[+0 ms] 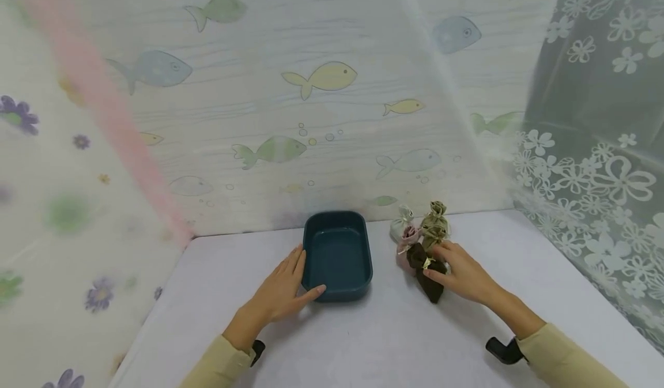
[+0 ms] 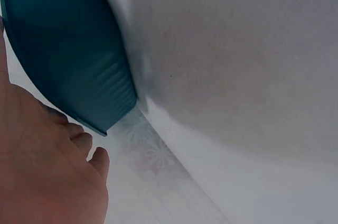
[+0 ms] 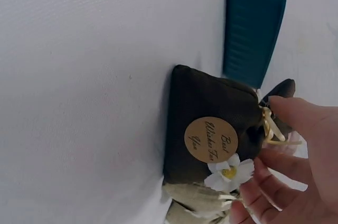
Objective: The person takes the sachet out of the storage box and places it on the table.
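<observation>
A dark teal rectangular dish [image 1: 337, 296] stands on the white-covered table. My left hand [image 1: 280, 287] lies along its left side, fingers extended and thumb at the near corner; the left wrist view shows the dish's outer wall [image 2: 68, 39] beside this hand [image 2: 53, 150]. To the dish's right, my right hand [image 1: 469, 272] pinches a dark brown drawstring pouch [image 1: 432, 284] near its tied neck, thumb on one side and fingers on the other. On that pouch [image 3: 203, 123] are a round "Best Wishes For You" label [image 3: 211, 139] and a white flower [image 3: 229, 173].
Behind the brown pouch stand an olive-green pouch [image 1: 434, 226], a pink pouch [image 1: 404, 255] and a pale grey-green pouch [image 1: 398, 226], close together. A fish-patterned curtain [image 1: 321, 128] hangs at the table's far edge, with a flowered sheer curtain [image 1: 596, 203] at right.
</observation>
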{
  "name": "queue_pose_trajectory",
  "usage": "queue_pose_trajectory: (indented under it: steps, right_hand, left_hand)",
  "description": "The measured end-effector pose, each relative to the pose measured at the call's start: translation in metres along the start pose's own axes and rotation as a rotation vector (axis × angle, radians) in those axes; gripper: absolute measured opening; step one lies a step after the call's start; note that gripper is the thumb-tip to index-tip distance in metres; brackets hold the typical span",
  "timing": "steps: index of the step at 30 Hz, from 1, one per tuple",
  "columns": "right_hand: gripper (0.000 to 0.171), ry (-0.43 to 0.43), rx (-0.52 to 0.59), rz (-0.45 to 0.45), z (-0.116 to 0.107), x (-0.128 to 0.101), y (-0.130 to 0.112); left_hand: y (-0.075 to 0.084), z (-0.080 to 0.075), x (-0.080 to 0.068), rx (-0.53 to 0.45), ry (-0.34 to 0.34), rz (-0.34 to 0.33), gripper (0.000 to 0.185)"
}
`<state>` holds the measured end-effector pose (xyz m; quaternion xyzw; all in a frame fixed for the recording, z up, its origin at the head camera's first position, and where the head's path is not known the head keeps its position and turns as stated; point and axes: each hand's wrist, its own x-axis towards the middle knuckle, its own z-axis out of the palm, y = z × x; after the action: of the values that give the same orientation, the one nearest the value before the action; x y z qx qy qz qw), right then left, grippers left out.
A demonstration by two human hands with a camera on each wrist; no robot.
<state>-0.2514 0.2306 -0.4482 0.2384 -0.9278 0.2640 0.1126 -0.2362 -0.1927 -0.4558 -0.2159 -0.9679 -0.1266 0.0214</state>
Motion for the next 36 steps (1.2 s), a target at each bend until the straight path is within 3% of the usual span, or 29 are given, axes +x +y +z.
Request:
queue_pose_trajectory:
  steps: [7, 14, 25, 36]
  right_hand:
    - [0.031, -0.014, 0.001, 0.015, 0.005, 0.004, 0.002]
    - [0.015, -0.007, -0.009, 0.037, 0.004, 0.004, 0.001]
    - [0.006, -0.009, 0.013, 0.045, 0.004, 0.002, -0.002]
    - [0.008, 0.001, 0.097, -0.006, -0.004, -0.003, -0.012]
  left_hand:
    - [-0.001, 0.004, 0.001, 0.013, -0.007, 0.014, 0.102]
    - [-0.001, 0.010, 0.001, 0.002, 0.046, 0.071, 0.097]
    - [-0.006, 0.013, 0.003, 0.049, 0.013, 0.028, 0.103]
    - [0.002, 0.005, -0.002, 0.007, 0.019, 0.042, 0.099]
